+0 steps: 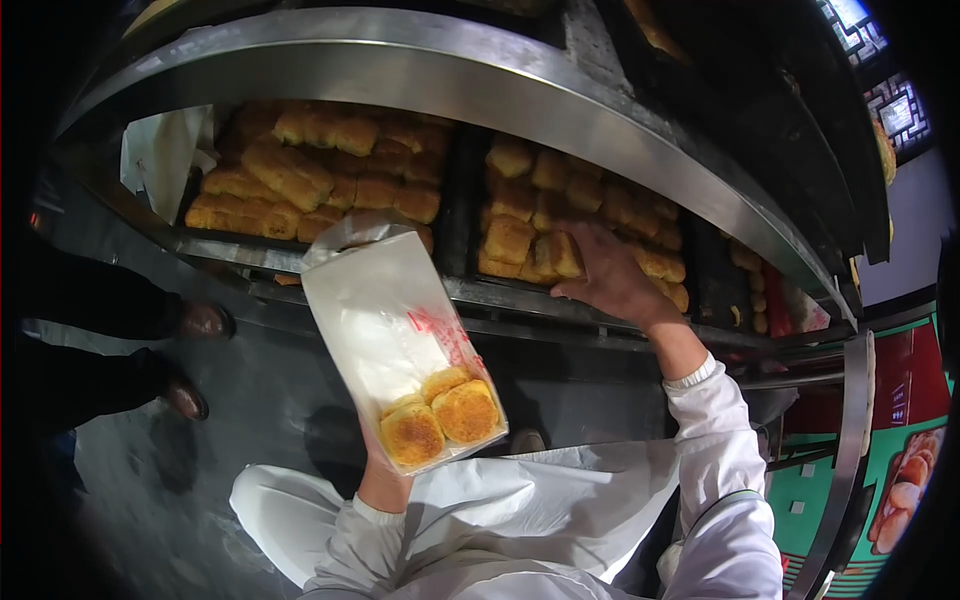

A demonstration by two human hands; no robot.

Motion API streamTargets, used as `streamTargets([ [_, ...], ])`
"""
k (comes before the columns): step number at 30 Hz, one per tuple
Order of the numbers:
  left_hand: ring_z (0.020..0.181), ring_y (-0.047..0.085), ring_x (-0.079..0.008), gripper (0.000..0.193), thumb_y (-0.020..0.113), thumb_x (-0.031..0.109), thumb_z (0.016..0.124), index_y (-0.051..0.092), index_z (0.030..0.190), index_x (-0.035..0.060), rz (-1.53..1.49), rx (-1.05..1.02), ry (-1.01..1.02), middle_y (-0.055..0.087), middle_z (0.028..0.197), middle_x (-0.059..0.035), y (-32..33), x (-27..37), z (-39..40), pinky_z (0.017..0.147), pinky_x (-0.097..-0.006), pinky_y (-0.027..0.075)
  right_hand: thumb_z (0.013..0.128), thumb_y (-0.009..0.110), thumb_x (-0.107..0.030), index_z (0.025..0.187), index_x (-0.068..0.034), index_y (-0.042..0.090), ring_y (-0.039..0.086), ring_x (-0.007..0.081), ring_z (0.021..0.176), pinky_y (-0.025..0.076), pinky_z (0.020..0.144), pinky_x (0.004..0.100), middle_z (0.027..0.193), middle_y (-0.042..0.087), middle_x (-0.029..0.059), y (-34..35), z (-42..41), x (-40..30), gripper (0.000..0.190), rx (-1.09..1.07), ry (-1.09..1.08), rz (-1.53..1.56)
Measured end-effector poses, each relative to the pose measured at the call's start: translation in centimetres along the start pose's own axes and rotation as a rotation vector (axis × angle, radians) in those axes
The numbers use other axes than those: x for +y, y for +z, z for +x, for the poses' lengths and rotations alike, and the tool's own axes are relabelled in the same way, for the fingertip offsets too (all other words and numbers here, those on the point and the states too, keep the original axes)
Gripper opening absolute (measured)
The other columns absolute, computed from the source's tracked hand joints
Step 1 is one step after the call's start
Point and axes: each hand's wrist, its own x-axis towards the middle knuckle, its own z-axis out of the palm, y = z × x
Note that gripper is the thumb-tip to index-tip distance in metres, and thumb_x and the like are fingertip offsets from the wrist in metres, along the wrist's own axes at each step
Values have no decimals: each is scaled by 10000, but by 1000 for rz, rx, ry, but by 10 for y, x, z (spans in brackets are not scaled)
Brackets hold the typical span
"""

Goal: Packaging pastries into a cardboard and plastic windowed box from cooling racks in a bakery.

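My left hand (384, 474) supports a white paper box (360, 330) from below, tilted in front of my apron. A clear plastic bag (367, 225) with red print lines the box and spreads past its far end. Several golden-brown buns (465, 412) sit in its near end. My right hand (611, 274) reaches into a rack, over a tray of buns (510, 238) stacked in rows. Its fingers and thumb are spread around a tilted bun (556, 255) at the front; whether they grip it I cannot tell.
Another tray of bread (360, 191) lies to the left, beyond a dark divider. A curved-looking metal rail (375, 64) crosses above the trays. On the left another person's shoes (204, 321) stand on the grey floor. A metal post (847, 450) rises at right.
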Motion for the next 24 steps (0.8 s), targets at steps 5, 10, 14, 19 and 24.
streamTargets([
  [5, 1393, 459, -361, 847, 464, 697, 974, 332, 1562, 101, 23, 72, 71, 428, 1549, -155, -2, 4, -5, 1141, -514, 417, 775, 839, -136, 1399, -67, 459, 504, 406, 1271, 450, 1040, 471, 1311, 534, 202, 23, 1, -5, 734, 66, 64, -36],
  [10, 1378, 483, -343, 817, 440, 702, 985, 362, 1555, 122, 18, 151, 114, 458, 1539, -122, -10, 12, -9, 1147, -485, 414, 764, 847, -99, 1353, -70, 471, 539, 417, 1208, 485, 992, 477, 1245, 546, 200, 25, 1, -24, 700, 142, 181, -10],
  [14, 1420, 438, -347, 861, 425, 732, 969, 325, 1581, 135, -151, 21, 89, 420, 1574, -117, -7, 18, -8, 1175, -497, 375, 758, 852, -108, 1340, -51, 480, 537, 417, 1220, 478, 1006, 469, 1260, 550, 204, 31, 0, -17, 693, 176, 186, -53],
  [19, 1425, 437, -348, 857, 419, 726, 976, 318, 1584, 131, 81, 142, 91, 405, 1584, -125, -9, 23, -9, 1175, -506, 376, 754, 851, -138, 1302, -37, 510, 546, 389, 1207, 471, 1008, 431, 1285, 563, 193, -15, -12, -63, 653, 220, 222, 230],
  [24, 1426, 446, -326, 877, 416, 744, 965, 322, 1578, 123, 44, 169, -10, 416, 1571, -134, -15, 26, -26, 1166, -492, 406, 753, 787, -102, 1230, -36, 544, 569, 369, 1061, 505, 904, 426, 1152, 534, 179, -12, 2, -181, 539, -186, -447, 225],
])
